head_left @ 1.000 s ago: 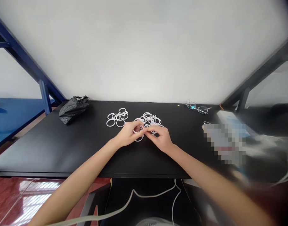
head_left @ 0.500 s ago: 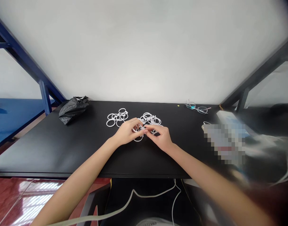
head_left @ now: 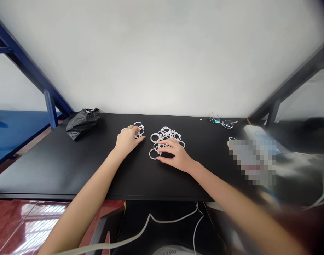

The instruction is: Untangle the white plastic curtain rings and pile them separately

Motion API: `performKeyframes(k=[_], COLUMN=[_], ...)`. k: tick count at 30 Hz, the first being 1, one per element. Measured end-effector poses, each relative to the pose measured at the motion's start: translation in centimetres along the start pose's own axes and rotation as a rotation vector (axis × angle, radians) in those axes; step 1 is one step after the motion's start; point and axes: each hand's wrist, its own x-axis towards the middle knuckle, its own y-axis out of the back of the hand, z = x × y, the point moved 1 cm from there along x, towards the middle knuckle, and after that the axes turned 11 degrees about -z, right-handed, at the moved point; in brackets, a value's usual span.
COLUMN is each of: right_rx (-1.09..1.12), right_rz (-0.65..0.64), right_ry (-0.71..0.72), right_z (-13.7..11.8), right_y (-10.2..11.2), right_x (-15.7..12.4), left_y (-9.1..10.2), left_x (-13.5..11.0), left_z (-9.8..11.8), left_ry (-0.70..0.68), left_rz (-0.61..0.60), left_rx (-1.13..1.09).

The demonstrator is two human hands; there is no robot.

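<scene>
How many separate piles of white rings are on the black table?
2. A smaller pile lies under the left hand, which partly hides it. A larger pile sits to its right, with the right hand resting on its near edge. Individual rings overlap too much to count.

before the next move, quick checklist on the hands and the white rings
1. Left hand on the left ring pile: ok, it rests over the pile.
2. Left grip closed on a ring: cannot tell, the fingers hide it.
3. Right hand at the right ring pile: ok, fingers lie flat on its near edge.
4. Right grip holding a ring: not ok, hand is open.
5. The two piles lying apart: ok, bare black table shows between them.
6. Glasses away from both hands: ok.
</scene>
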Motion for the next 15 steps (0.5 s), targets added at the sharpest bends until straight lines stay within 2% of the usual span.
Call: performKeyframes(k=[4, 8, 12, 15], right_rx=[-0.048, -0.076, -0.05, 0.019], right_rz=[-0.185, -0.277, -0.305, -0.258], right_ry=[0.018, -0.004, -0.027, -0.034], right_z=[-0.09, -0.15, -0.2, -0.26], right_y=[-0.06, 0.07, 0.09, -0.05], right_x=[-0.12, 0.0, 0.18, 0.21], left_y=[0.34, 0.26, 0.19, 0.19], left_x=[0.09, 0.01, -0.17, -0.24], left_z=[-0.33, -0.15, -0.09, -0.08], left_ry=[0.096, 0.109, 0.12, 0.117], left_rz=[-0.05, -0.077, -0.084, -0.07], left_rx=[0.097, 0.15, 0.19, 0.205])
